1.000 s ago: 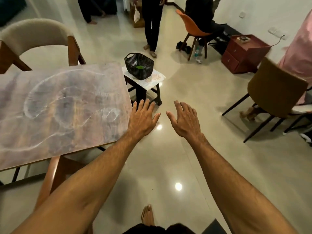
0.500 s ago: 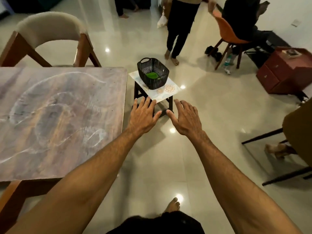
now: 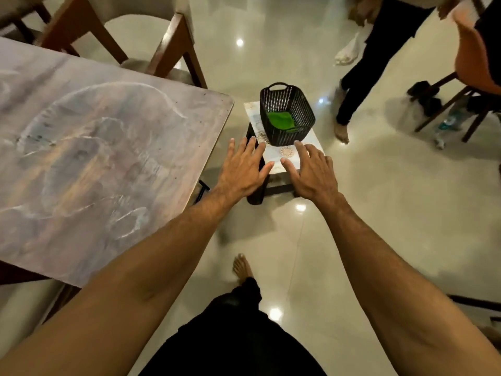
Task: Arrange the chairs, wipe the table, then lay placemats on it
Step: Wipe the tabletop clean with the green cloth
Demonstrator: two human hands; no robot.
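While L hand (image 3: 241, 169) & R hand (image 3: 311, 172) are hovering empty, fingers spread, nr basket (image 3: 284, 135) | table (image 3: 108, 158) looking streaky, wipe prob. pending | placemats (image 3: 286, 153) sitting on stool, unlaid

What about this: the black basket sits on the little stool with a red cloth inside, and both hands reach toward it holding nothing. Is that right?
Not quite. The cloth inside the black basket is green, not red; the head view shows it. The rest is right: the basket sits on the little stool, and the left hand and right hand reach toward it holding nothing.
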